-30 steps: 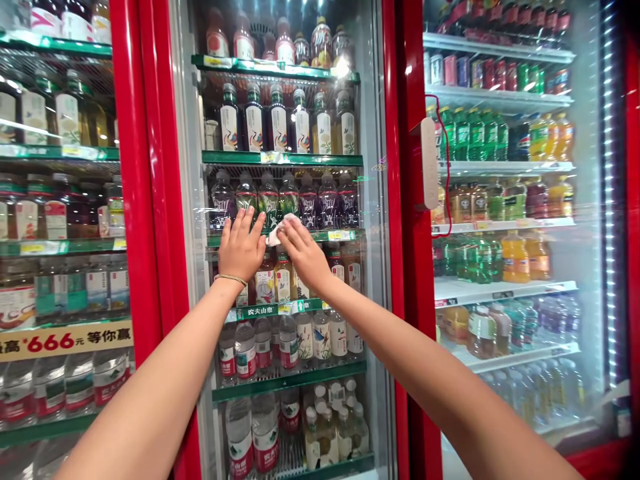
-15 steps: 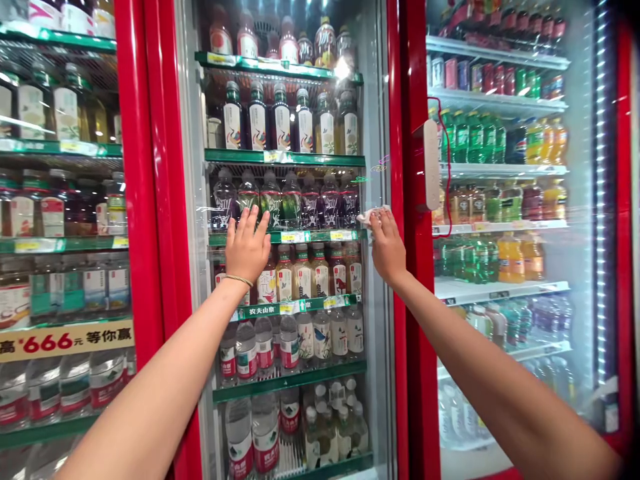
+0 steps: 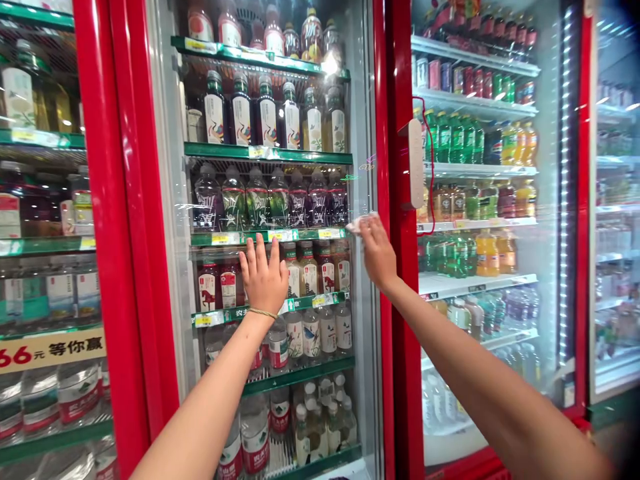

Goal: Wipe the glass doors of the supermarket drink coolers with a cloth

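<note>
My left hand (image 3: 265, 273) lies with fingers spread against the glass door (image 3: 363, 127) of the middle drinks fridge, over a row of tea bottles. It holds nothing, and a thin band circles its wrist. Near the right edge of the same door, my right hand (image 3: 379, 250) presses a crumpled white cloth (image 3: 361, 223) to the glass under its fingers. Small coloured marks (image 3: 367, 165) show on the pane above the cloth. Behind the glass stand dark bottles (image 3: 257, 200) on green-edged shelves.
A red door frame (image 3: 383, 80) borders the glass on the right. Beyond it, a white handle-like box (image 3: 415, 163) with a red cord (image 3: 431, 167) is fixed by the neighbouring fridge. Another red-framed fridge (image 3: 95, 200) full of bottles stands on the left.
My left hand has moved right and down across the glass. My right hand, with the cloth, has shifted slightly down. The view has turned a little to the right.
</note>
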The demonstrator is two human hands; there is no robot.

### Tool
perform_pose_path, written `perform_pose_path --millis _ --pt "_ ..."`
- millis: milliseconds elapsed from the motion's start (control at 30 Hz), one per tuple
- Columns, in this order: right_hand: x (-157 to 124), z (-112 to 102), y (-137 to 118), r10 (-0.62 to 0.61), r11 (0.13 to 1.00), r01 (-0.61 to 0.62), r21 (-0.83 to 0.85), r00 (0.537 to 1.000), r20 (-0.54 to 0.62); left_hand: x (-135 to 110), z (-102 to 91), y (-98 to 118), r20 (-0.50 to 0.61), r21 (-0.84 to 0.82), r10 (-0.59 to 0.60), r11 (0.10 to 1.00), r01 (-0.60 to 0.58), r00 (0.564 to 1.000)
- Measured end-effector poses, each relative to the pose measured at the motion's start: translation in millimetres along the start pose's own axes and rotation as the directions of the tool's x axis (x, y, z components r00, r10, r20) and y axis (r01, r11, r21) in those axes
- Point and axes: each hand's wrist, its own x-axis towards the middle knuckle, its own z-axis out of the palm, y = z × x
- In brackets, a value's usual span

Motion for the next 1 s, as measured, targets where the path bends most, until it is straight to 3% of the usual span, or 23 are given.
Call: perform_pose_path --millis 67,100,200,267,333,400,467,500,533,600,667,700,800,867,933,1000 --pt "-7.4 -2.8 3.1 0.125 0.992 -0.125 -0.020 0.992 -0.034 -6.4 1.1 -2.0 0.044 -0.016 0.090 0.996 -0.089 0.995" --pt "-12.1 -3.2 -0.2 0.131 0.991 -0.131 -0.018 0.991 -0.022 -8.3 1.6 -2.4 0.078 -0.027 0.146 0.989 -0.144 0.986" --pt "-23.9 -2.1 -15.3 -0.042 0.999 0.040 0.035 0.996 0.075 -10.2 2.9 -2.8 0.166 -0.050 0.298 0.955 -0.294 0.940" --pt "-26.8 -0.7 -18.7 -0.185 0.981 0.174 0.086 0.974 0.130 -9.8 3.4 -3.5 0.185 -0.040 0.342 0.939 -0.341 0.921" --pt "-26.6 1.5 -16.1 -0.162 0.985 0.155 0.069 0.980 0.111 -9.4 3.6 -4.4 0.188 -0.020 0.351 0.935 -0.354 0.917" --pt "-26.8 5.2 -14.8 0.013 1.000 -0.013 0.010 1.000 0.022 -9.5 3.6 -5.1 0.184 -0.006 0.356 0.932 -0.361 0.916" --pt "-29.1 10.0 -20.8 0.175 0.984 -0.177 -0.013 0.982 -0.070 -10.0 3.7 -5.2 0.171 0.010 0.359 0.930 -0.366 0.917" --pt "-30.8 12.5 -26.4 0.199 0.980 -0.200 -0.005 0.976 -0.087 -10.3 3.8 -5.0 0.162 0.018 0.362 0.929 -0.369 0.918" --pt "-32.7 14.7 -32.6 0.175 0.985 -0.175 0.010 0.982 -0.077 -10.5 3.9 -4.9 0.156 0.026 0.365 0.928 -0.373 0.918" --pt "-35.5 17.5 -42.8 0.018 0.998 -0.018 0.055 1.000 0.007 -10.6 3.9 -4.6 0.157 0.031 0.369 0.925 -0.378 0.916" --pt "-36.9 17.9 -45.0 -0.156 0.984 0.147 0.100 0.983 0.096 -10.4 3.7 -4.5 0.165 0.025 0.369 0.925 -0.378 0.914" --pt "-37.3 17.5 -43.1 -0.177 0.981 0.166 0.102 0.978 0.108 -10.3 3.6 -4.6 0.168 0.021 0.367 0.927 -0.376 0.915" --pt "-40.8 15.7 -35.4 0.047 0.997 -0.048 0.057 0.999 0.005 -10.1 3.7 -4.9 0.168 0.007 0.360 0.930 -0.367 0.918" --pt "-44.3 14.9 -35.9 0.191 0.981 -0.188 0.051 0.980 -0.059 -10.3 3.9 -5.0 0.168 -0.001 0.355 0.933 -0.360 0.920" --pt "-45.5 14.1 -40.7 0.148 0.987 -0.146 0.070 0.988 -0.031 -10.5 4.1 -5.1 0.167 -0.007 0.352 0.935 -0.356 0.921" --pt "-42.0 12.5 -43.3 -0.030 0.994 0.024 0.110 0.998 0.056 -10.5 4.2 -5.0 0.168 -0.014 0.351 0.935 -0.354 0.921"
